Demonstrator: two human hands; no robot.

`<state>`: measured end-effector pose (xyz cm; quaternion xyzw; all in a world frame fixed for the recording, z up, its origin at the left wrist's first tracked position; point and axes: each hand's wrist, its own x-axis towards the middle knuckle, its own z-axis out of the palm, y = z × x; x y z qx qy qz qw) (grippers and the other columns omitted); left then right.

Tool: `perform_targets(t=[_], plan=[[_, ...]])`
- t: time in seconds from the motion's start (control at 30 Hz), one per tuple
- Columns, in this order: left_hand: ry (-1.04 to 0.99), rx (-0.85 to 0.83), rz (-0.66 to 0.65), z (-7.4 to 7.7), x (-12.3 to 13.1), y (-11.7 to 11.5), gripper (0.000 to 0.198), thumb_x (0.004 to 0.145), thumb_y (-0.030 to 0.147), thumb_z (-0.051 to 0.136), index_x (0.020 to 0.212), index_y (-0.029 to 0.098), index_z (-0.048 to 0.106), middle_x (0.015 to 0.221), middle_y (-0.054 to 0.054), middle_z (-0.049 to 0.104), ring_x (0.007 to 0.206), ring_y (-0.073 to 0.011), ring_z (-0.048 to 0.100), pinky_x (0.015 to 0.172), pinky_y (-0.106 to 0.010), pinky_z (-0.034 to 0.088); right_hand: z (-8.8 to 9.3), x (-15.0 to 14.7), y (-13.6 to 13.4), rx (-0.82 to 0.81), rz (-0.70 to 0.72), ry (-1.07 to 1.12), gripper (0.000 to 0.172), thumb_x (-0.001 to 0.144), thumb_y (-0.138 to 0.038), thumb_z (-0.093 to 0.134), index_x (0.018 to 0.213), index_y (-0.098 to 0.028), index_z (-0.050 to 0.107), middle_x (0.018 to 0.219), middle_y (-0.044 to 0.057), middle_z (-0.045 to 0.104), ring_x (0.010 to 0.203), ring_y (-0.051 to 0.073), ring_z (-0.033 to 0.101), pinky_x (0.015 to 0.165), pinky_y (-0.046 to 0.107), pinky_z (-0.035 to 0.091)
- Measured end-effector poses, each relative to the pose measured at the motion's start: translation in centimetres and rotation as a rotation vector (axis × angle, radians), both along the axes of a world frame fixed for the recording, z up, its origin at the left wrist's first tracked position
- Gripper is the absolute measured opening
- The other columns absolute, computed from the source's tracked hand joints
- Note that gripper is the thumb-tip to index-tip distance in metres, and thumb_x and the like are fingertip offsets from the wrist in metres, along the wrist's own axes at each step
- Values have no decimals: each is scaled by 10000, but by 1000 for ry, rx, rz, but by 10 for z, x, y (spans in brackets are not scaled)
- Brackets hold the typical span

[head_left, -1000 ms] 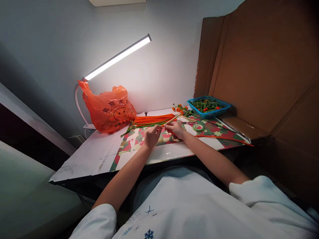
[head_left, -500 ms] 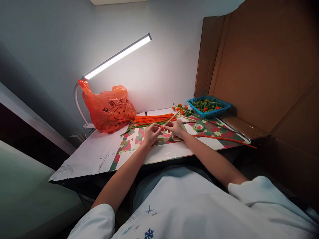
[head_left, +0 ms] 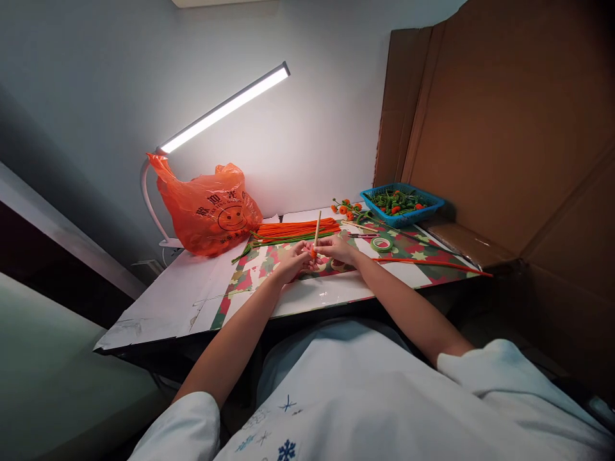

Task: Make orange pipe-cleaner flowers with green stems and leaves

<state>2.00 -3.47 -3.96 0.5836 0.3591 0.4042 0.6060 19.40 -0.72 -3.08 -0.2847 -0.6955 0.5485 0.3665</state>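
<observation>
Head cam: L hand (head_left: 294, 261) pinches small orange bit (head_left: 314, 254) at foot of near-upright stick (head_left: 318, 224); R hand (head_left: 337, 248) has fingers closed on stick's low end, above table (head_left: 336, 294). Green tape roll (head_left: 376, 247) lies nr R wrist, orange stems (head_left: 298, 227) just beyond hands.

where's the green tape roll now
In the head view, the green tape roll lies on the table, right of the right hand, in front of the blue basket.

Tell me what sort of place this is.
Probably a small handicraft corner, though home or workshop I cannot tell. It shows in the lit, long straight white lamp, the bundle of thin orange rods, and the blue plastic basket of small green-stemmed orange flowers.
</observation>
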Motion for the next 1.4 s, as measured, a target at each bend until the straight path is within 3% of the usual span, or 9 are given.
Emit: perform_targets(t=[0.33, 0.6, 0.83, 1.4], plan=[[-72, 17, -91, -1, -1, -1, 430, 672, 254, 723, 853, 217, 334, 716, 0, 687, 572, -148, 672, 563, -229, 486, 0, 3, 3, -67, 109, 25, 363, 622, -451, 750, 722, -128, 619, 582, -29, 530, 508, 61, 349, 494, 230, 202], [-165, 31, -138, -2, -2, 0, 467, 710, 306, 757, 864, 220, 325, 738, -4, 694, 595, -155, 686, 609, -256, 518, 0, 4, 5, -124, 148, 79, 338, 656, -428, 740, 738, -130, 604, 584, -20, 527, 507, 66, 400, 467, 215, 206], [-214, 23, -121, -3, -4, 2, 439, 721, 280, 752, 887, 221, 350, 769, 5, 676, 665, -151, 690, 628, -248, 518, -2, 3, 6, -190, 161, 138, 327, 659, -388, 768, 731, -129, 582, 555, -47, 468, 460, 37, 299, 432, 198, 189], [-132, -35, -173, 3, -3, -1, 391, 693, 249, 699, 843, 217, 339, 713, 14, 677, 561, -147, 678, 563, -240, 514, 1, 2, 2, -211, 246, 95, 331, 647, -374, 763, 778, -123, 592, 542, -30, 525, 457, 42, 334, 427, 194, 195]])
